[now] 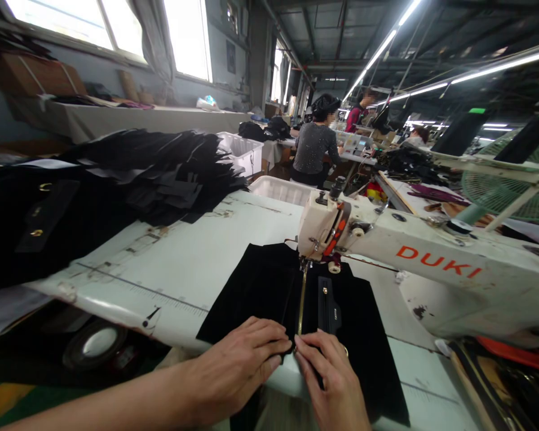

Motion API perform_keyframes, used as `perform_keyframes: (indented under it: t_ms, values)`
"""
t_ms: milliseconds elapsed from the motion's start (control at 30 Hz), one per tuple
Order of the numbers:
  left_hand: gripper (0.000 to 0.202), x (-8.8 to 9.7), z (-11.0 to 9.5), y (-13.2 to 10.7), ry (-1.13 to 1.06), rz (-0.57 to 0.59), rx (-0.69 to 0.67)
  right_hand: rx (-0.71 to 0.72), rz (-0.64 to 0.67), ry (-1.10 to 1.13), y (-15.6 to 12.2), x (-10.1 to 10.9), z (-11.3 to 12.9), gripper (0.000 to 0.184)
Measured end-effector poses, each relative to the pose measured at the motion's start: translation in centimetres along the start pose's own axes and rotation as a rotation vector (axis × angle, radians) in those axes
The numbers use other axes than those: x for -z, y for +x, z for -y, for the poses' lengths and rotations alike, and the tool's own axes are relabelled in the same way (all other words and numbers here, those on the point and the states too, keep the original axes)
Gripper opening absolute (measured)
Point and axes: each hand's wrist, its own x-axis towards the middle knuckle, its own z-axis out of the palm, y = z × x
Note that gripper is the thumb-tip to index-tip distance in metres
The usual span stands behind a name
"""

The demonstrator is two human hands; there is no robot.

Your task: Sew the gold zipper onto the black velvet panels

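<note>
Black fabric panels (251,293) lie on the pale table under the needle of a sewing machine (386,245). A gold-toothed zipper (302,302) runs from the needle area down toward me. My left hand (251,353) presses on the fabric left of the zipper, its fingers closed together on the cloth edge. Across from it, my right hand (327,371) pinches the near end of the zipper and the cloth beside it. A small black zipped patch (327,305) with a gold pull lies right of the zipper, partly behind my right hand.
Stacked black fabric pieces (161,173) cover the table's left side. White plastic bins (282,187) stand beyond the table. A person (317,146) sits at another workstation ahead. At right are a green fan (507,173) and a pile of dark and red pieces (507,371).
</note>
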Motion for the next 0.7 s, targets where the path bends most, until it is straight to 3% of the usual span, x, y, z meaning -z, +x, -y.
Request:
perform_keyframes:
  t_ms: [200,433,700]
  values:
    - [0.032,0.2,0.1,0.2,-0.109,-0.054,0.039,0.001,-0.001,-0.010,-0.2,-0.2,0.3,0.025]
    - [0.030,-0.8,-0.3,0.3,0.028,0.007,-0.031,0.011,-0.006,-0.029,-0.4,-0.7,0.4,0.027]
    - [0.058,-0.5,0.1,0.3,-0.011,0.073,-0.038,-0.044,0.055,0.033,0.3,1.2,0.1,0.038]
